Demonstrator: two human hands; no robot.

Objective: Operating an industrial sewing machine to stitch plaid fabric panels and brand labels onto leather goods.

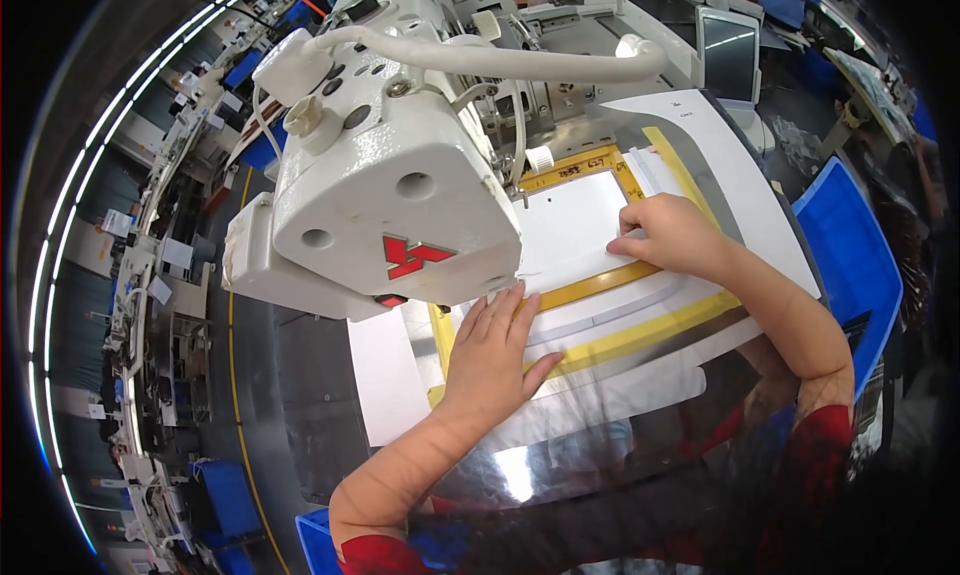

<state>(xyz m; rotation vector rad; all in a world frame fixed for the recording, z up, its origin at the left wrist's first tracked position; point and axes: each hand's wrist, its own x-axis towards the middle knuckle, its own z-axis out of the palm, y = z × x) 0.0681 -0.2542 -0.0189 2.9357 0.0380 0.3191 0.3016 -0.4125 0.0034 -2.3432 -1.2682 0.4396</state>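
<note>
My left hand [492,347] lies flat with its fingers stretched over the near edge of a yellow template frame [598,284]. Its thumb points right, close to a strip of yellow tape [640,341]. Inside the frame is a smooth white sheet [568,225]. At the frame's right side, my right hand [668,233] is curled, thumb and forefinger drawn near each other at the white sheet; whatever they pinch is hidden. The white head of an industrial sewing machine [390,200] hangs over the frame's left part and covers it.
A white hose [500,63] arches across the machine. White boards and more yellow tape surround the frame on a dark glossy table [480,515]. Right of it stands a blue bin [850,265]; a screen [728,55] is at the back right. Rows of machines [165,325] line the left.
</note>
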